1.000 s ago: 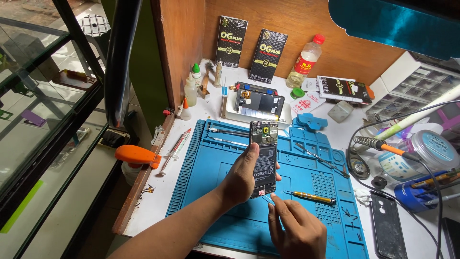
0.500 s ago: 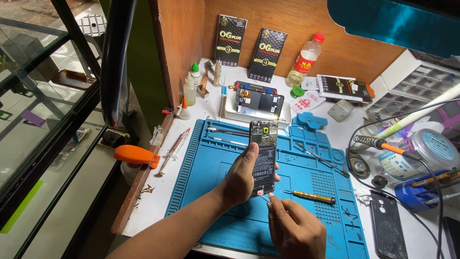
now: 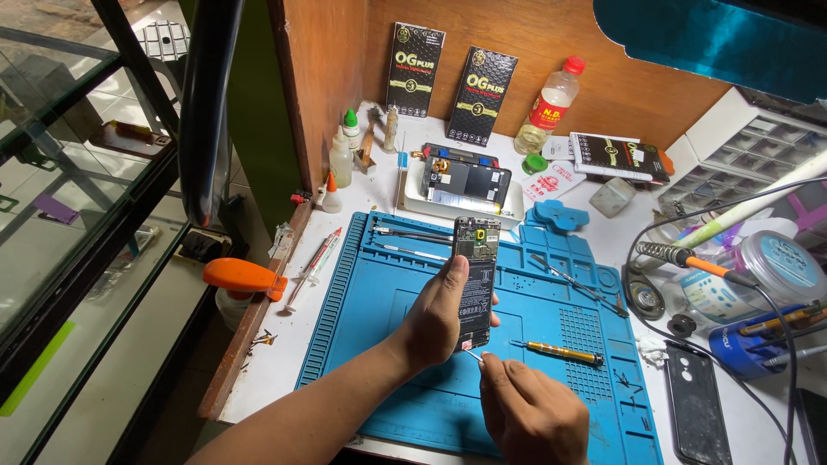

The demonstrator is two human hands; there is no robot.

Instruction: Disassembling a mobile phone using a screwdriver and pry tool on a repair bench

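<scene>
The opened phone (image 3: pixel 475 280) I am working on sits upright in my left hand (image 3: pixel 435 319), back cover off, its circuit board and battery facing me; it is held over the middle of the blue work mat (image 3: pixel 379 301), clear of the surface. Its long axis runs almost straight away from me toward the back edge of the counter (image 3: pixel 284 362), the board end pointing at the back wall and the lower end toward my body. I judge it light, stiff and thin, but fragile with the insides bared, so the safe hold is by the two long side edges, which is how my left hand wraps it, thumb on the near side edge. My right hand (image 3: pixel 534 413) is pinched around a thin metal tool (image 3: pixel 473 354) whose tip meets the phone's lower end. Just right of that, a yellow-handled screwdriver (image 3: pixel 558 351) lies on the mat. Further back, a second dismantled phone (image 3: pixel 465 182) rests in a white tray, and a dark phone back cover (image 3: pixel 696 400) lies near the counter's right front corner.
</scene>
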